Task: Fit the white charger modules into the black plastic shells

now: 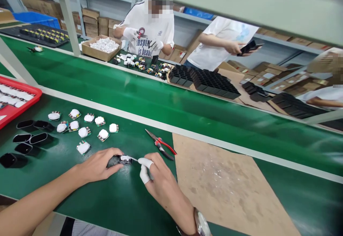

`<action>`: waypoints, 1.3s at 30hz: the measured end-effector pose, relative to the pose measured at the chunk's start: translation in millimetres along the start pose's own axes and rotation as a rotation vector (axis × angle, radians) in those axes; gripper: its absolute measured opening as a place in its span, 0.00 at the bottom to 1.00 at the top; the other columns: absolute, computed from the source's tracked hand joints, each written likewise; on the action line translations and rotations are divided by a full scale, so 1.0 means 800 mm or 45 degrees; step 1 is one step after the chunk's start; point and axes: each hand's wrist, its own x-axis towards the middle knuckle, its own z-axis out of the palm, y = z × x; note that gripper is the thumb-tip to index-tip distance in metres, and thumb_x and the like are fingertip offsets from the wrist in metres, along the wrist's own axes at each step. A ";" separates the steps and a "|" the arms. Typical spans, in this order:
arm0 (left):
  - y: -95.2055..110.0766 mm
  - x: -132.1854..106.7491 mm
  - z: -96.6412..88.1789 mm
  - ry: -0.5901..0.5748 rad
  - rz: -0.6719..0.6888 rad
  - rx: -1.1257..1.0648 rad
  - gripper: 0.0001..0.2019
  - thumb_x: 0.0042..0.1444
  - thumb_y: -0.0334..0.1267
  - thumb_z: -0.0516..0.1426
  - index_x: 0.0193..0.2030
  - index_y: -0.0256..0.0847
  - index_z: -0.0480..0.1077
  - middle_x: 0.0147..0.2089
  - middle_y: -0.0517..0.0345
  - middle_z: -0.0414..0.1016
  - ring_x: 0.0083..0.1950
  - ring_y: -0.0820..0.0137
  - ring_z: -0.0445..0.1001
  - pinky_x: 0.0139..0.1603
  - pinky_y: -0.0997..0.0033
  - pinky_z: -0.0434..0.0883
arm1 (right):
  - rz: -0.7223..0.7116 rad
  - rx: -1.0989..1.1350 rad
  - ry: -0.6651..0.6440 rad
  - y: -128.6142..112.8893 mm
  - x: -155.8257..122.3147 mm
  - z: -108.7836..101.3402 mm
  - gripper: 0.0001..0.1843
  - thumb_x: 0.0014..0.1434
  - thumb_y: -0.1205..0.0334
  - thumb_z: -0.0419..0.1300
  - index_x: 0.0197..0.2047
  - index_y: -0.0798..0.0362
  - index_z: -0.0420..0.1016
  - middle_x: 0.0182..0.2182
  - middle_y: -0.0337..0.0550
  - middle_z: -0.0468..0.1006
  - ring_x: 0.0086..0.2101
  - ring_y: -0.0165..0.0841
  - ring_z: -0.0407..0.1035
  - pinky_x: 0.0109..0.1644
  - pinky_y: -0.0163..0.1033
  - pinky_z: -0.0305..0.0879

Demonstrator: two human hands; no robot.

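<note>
My left hand grips a small black plastic housing on the green bench, thumb on one side and fingers on the other. White filling and part of a circuit board show in its mouth. Pinched in my right hand is a thin, light-coloured tool whose tip touches the white filling; its exact kind is too small to tell. White finger cots cover the thumb and index finger of that hand. Beyond my left hand lie several circuit boards topped with white blobs, the nearest board just past my wrist.
Several black housings stand at the left by a red tray of boards. Red-handled pliers lie beside a cardboard sheet. Across the green belt, a gloved co-worker handles parts; another person holds a phone.
</note>
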 end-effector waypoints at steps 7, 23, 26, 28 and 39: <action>-0.002 0.001 0.001 0.009 0.003 -0.026 0.18 0.70 0.43 0.60 0.63 0.46 0.65 0.58 0.51 0.81 0.57 0.59 0.83 0.57 0.59 0.80 | -0.115 -0.270 -0.122 -0.018 0.003 0.003 0.12 0.67 0.75 0.50 0.40 0.50 0.69 0.44 0.51 0.73 0.41 0.42 0.66 0.27 0.42 0.65; -0.001 0.001 0.000 0.016 0.018 -0.033 0.19 0.68 0.41 0.61 0.63 0.47 0.64 0.60 0.50 0.81 0.57 0.58 0.84 0.57 0.59 0.81 | -0.147 -0.270 -0.077 -0.015 0.010 0.004 0.13 0.65 0.77 0.51 0.36 0.49 0.65 0.43 0.50 0.72 0.39 0.40 0.65 0.27 0.42 0.60; -0.001 0.000 0.000 0.012 0.013 -0.027 0.19 0.69 0.41 0.61 0.63 0.47 0.64 0.60 0.49 0.81 0.57 0.58 0.84 0.57 0.59 0.81 | -0.133 -0.277 -0.088 -0.015 0.010 0.002 0.13 0.65 0.77 0.51 0.36 0.48 0.64 0.43 0.51 0.72 0.39 0.40 0.65 0.27 0.42 0.60; -0.001 0.000 0.001 0.017 0.014 -0.029 0.19 0.69 0.41 0.61 0.63 0.47 0.64 0.60 0.49 0.81 0.57 0.58 0.84 0.57 0.59 0.81 | -0.135 -0.271 -0.092 -0.015 0.009 0.001 0.13 0.65 0.77 0.51 0.36 0.48 0.64 0.43 0.50 0.72 0.39 0.40 0.66 0.27 0.42 0.61; -0.001 0.001 0.000 0.008 0.031 -0.028 0.20 0.69 0.41 0.61 0.64 0.47 0.62 0.61 0.48 0.81 0.57 0.57 0.84 0.56 0.58 0.81 | -0.146 -0.243 -0.113 -0.014 0.012 0.000 0.12 0.65 0.77 0.51 0.37 0.48 0.63 0.43 0.51 0.72 0.39 0.40 0.66 0.28 0.41 0.59</action>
